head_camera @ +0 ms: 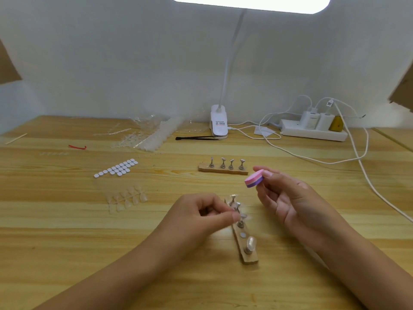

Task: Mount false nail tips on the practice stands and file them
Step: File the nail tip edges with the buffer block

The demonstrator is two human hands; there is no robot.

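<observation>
Near practice stand (248,256) lies between the hands, long axis running away from the person, leaning slightly left at the far end. The left hand (201,211) is the nearer one, curled fingers pinching the mounted nail tip (235,207) mid-stand, though blur hides the exact contact. Right hand (288,198) is raised, just right of the stand's far end and apart from the left, fingertips gripping a pink-purple buffer block (254,180) tilted down-left toward that tip. Filing likely needs the block brought down-left to it; the far stand (223,170) lies crosswise beyond.
</observation>
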